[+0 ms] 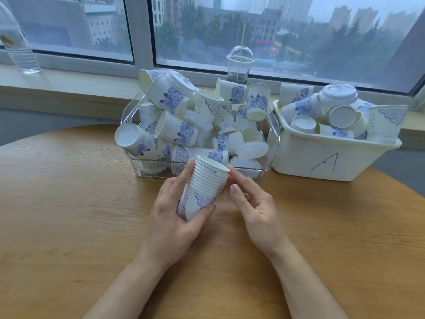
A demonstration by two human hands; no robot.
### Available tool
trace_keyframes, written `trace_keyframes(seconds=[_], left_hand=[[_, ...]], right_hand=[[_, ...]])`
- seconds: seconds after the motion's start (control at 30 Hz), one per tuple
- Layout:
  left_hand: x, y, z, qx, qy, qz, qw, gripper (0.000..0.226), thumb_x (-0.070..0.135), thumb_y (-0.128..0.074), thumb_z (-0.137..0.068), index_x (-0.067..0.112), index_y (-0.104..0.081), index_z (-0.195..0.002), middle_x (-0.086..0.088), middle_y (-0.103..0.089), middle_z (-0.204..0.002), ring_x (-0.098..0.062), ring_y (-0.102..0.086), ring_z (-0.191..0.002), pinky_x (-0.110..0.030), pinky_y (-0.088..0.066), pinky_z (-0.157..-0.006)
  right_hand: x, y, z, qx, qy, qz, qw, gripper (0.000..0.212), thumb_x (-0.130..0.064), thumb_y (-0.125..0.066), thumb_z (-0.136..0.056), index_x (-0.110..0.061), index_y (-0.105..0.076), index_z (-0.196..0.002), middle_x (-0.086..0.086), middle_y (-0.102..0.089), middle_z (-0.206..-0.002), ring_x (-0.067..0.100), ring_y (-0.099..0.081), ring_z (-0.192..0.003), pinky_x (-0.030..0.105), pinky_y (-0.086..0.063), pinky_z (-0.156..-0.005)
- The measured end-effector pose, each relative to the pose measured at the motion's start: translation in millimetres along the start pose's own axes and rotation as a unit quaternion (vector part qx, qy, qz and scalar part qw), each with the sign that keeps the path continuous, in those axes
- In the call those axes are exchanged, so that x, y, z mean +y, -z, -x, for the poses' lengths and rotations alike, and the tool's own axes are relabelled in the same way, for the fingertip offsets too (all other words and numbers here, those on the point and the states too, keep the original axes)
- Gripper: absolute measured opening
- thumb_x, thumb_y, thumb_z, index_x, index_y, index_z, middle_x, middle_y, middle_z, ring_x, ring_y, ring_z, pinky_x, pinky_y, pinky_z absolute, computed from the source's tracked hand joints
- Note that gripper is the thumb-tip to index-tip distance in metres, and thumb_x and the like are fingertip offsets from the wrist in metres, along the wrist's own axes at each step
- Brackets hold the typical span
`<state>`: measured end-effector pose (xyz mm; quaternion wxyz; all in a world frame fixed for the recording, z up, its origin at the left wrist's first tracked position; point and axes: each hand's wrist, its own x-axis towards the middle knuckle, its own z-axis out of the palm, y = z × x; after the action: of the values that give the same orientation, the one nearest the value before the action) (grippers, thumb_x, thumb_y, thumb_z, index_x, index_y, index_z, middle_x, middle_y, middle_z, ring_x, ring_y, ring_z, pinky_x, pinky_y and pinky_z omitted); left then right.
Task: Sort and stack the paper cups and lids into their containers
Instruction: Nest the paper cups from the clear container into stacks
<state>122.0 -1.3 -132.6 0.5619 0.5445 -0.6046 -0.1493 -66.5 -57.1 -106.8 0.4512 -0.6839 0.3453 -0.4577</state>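
My left hand (171, 217) grips a stack of nested white paper cups with blue print (202, 192), tilted with its mouth toward the bins. Beside the stack, my right hand (253, 203) is held with fingers relaxed, its fingertips touching the rims. A clear plastic bin (272, 143) behind my hands is heaped with loose cups and several translucent lids (253, 149). To its right, a white bin marked "A" (322, 162) holds more cups and a white lid (338, 94).
All of this sits on a round wooden table (80, 203). On the window sill behind stand a clear dome-lidded cup with a stick (239, 65) and a water bottle (18, 47) at far left.
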Motion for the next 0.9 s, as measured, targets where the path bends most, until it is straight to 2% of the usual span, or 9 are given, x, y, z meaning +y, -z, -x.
trace_keyframes(seconds=[0.27,0.37,0.47,0.53,0.6,0.67,0.77,0.8,0.9], left_hand=[[4.4,5.0,0.6,0.011,0.003,-0.014,1.0,0.092,0.038,-0.084,-0.082,0.038,-0.038,-0.161,0.012,-0.06,-0.135,-0.017,-0.059,-0.129,-0.045,-0.057,-0.099],[5.8,6.6,0.1,0.019,0.003,-0.025,0.999,0.095,0.039,-0.083,-0.082,0.038,-0.033,-0.163,0.013,-0.058,-0.139,-0.014,-0.06,-0.128,-0.042,-0.057,-0.098],[7.2,12.4,-1.4,0.038,0.017,-0.012,0.999,0.097,0.039,-0.084,-0.081,0.044,-0.031,-0.162,0.014,-0.058,-0.139,-0.015,-0.062,-0.124,-0.045,-0.06,-0.092],[7.3,19.2,-3.9,0.059,0.023,-0.005,0.998,0.095,0.037,-0.085,-0.08,0.044,-0.034,-0.161,0.013,-0.059,-0.142,-0.015,-0.06,-0.128,-0.047,-0.059,-0.097],[7.2,28.4,-7.3,0.082,0.023,0.007,0.996,0.093,0.034,-0.085,-0.081,0.041,-0.035,-0.16,0.006,-0.06,-0.143,-0.019,-0.059,-0.131,-0.052,-0.057,-0.099],[8.8,38.9,-11.0,0.125,0.026,0.02,0.992,0.092,0.032,-0.084,-0.083,0.038,-0.033,-0.16,0.001,-0.059,-0.142,-0.022,-0.061,-0.126,-0.051,-0.057,-0.098],[11.1,56.9,-15.5,0.226,0.039,-0.005,0.973,0.091,0.033,-0.081,-0.086,0.035,-0.03,-0.162,0.001,-0.055,-0.142,-0.011,-0.059,-0.119,-0.028,-0.056,-0.092],[10.6,62.6,-16.6,0.262,0.042,-0.016,0.964,0.091,0.031,-0.081,-0.088,0.033,-0.03,-0.163,0.005,-0.053,-0.142,-0.006,-0.057,-0.12,-0.023,-0.054,-0.092],[4.1,75.7,-19.3,0.346,0.069,-0.028,0.935,0.091,0.019,-0.082,-0.088,0.03,-0.032,-0.162,0.023,-0.045,-0.131,0.011,-0.046,-0.118,-0.022,-0.048,-0.099]], right_hand=[[-3.7,0.0,1.1,-0.015,-0.003,-0.003,1.0,0.039,-0.031,-0.059,-0.105,-0.024,-0.063,-0.143,-0.007,-0.068,-0.138,0.013,-0.059,-0.136,0.042,-0.045,-0.115],[-8.0,-5.6,2.4,-0.016,0.004,-0.012,1.0,0.04,-0.029,-0.058,-0.103,-0.028,-0.063,-0.142,-0.008,-0.07,-0.135,0.012,-0.061,-0.132,0.042,-0.046,-0.114],[-13.0,-16.4,-1.4,-0.018,0.008,-0.01,1.0,0.041,-0.029,-0.058,-0.103,-0.032,-0.061,-0.144,-0.007,-0.07,-0.136,0.013,-0.061,-0.132,0.048,-0.045,-0.114],[-17.9,-25.0,-9.9,-0.02,0.012,0.0,1.0,0.041,-0.034,-0.058,-0.104,-0.033,-0.062,-0.144,-0.006,-0.07,-0.134,0.017,-0.062,-0.131,0.051,-0.046,-0.114],[-25.5,-34.8,-21.7,-0.021,0.023,0.018,0.999,0.04,-0.037,-0.057,-0.104,-0.031,-0.063,-0.143,-0.007,-0.071,-0.13,0.017,-0.065,-0.125,0.046,-0.05,-0.109],[-34.1,-46.9,-36.3,-0.016,0.037,0.044,0.998,0.038,-0.036,-0.058,-0.104,-0.031,-0.063,-0.141,-0.009,-0.07,-0.125,0.01,-0.067,-0.115,0.033,-0.054,-0.1],[-43.5,-69.9,-61.1,-0.001,0.072,0.111,0.991,0.036,-0.028,-0.064,-0.105,-0.029,-0.063,-0.141,-0.014,-0.067,-0.121,0.006,-0.065,-0.107,0.019,-0.053,-0.085],[-45.9,-78.3,-69.0,0.001,0.084,0.138,0.987,0.037,-0.026,-0.065,-0.103,-0.028,-0.063,-0.14,-0.016,-0.067,-0.12,0.005,-0.064,-0.106,0.018,-0.051,-0.083],[-50.9,-102.8,-89.3,-0.005,0.116,0.2,0.973,0.043,-0.024,-0.069,-0.1,-0.027,-0.062,-0.142,-0.021,-0.062,-0.114,0.002,-0.059,-0.098,0.025,-0.05,-0.09]])
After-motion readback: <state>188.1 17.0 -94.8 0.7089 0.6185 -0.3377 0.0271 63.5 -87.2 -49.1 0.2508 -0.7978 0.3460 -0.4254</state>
